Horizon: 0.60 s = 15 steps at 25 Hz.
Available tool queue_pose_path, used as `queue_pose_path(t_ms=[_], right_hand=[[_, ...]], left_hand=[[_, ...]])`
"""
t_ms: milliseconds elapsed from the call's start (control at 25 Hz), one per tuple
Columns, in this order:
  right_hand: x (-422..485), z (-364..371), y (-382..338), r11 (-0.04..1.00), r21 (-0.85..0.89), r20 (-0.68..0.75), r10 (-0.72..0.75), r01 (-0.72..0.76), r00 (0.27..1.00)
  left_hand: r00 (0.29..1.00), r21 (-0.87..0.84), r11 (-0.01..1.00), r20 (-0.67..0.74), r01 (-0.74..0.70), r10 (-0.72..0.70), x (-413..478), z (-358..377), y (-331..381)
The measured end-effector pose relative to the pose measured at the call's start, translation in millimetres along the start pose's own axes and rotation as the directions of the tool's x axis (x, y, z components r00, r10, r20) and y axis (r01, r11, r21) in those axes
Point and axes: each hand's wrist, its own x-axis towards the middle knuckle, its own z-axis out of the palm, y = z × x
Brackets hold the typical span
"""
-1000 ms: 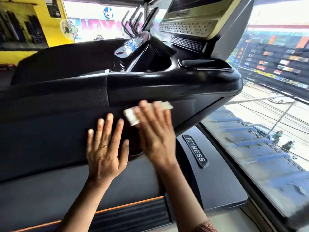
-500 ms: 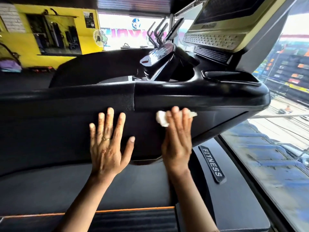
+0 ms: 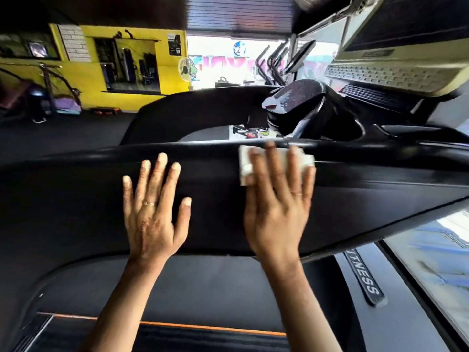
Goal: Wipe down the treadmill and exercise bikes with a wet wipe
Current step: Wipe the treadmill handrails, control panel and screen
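At the upper edge of the treadmill panel point(image 3: 76, 199), your straight-fingered right hand point(image 3: 276, 212) pressed the wet wipe point(image 3: 245, 163); the panel ran sideways toward your flat left hand point(image 3: 154, 217).

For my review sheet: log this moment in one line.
right hand: presses wet wipe on treadmill panel | left hand: flat on panel

I see only the edges of the wet wipe point(image 3: 244, 165) under the right hand point(image 3: 276, 214), the FITNESS label point(image 3: 366, 282) starts behind the treadmill panel point(image 3: 76, 199), the far screen point(image 3: 406, 26) is cut off, and the right window point(image 3: 431, 262) is blurry.
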Motion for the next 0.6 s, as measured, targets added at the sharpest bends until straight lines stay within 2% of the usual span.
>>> queue_pose_path(t_ms=[80,120,200,280,320,440,480,600], right_hand=[[5,10,-24,0.991,-0.039,-0.088,0.124,-0.128,0.988],[9,20,-45,0.991,-0.036,-0.081,0.123,-0.126,0.989],[12,39,-100,1.000,-0.017,0.047,0.001,-0.001,0.999],[18,48,-122,0.994,-0.037,0.134,-0.094,0.100,0.987],[24,48,-117,0.994,-0.078,0.144,-0.070,0.082,0.987],[35,40,-97,0.958,-0.232,0.070,0.187,-0.166,0.980],[38,43,-108,0.950,-0.251,0.086,0.212,-0.185,0.974],[39,78,-186,0.983,-0.173,0.278,-0.009,0.059,0.961]], left_hand=[[1.000,-0.021,0.999,0.006,-0.029,0.029,1,-4,-25],[0.999,-0.042,0.998,0.012,-0.040,0.040,2,-5,-34],[0.996,-0.063,0.995,0.021,-0.080,0.081,6,-8,-57],[0.995,-0.077,0.992,0.010,-0.097,0.098,14,-12,-88],[0.995,-0.094,0.991,0.005,-0.095,0.096,18,-15,-104],[0.994,-0.156,0.982,0.004,-0.106,0.108,26,-21,-133],[0.993,-0.175,0.978,0.012,-0.113,0.117,28,-23,-139],[0.987,-0.229,0.964,0.051,-0.137,0.153,31,-26,-155]])
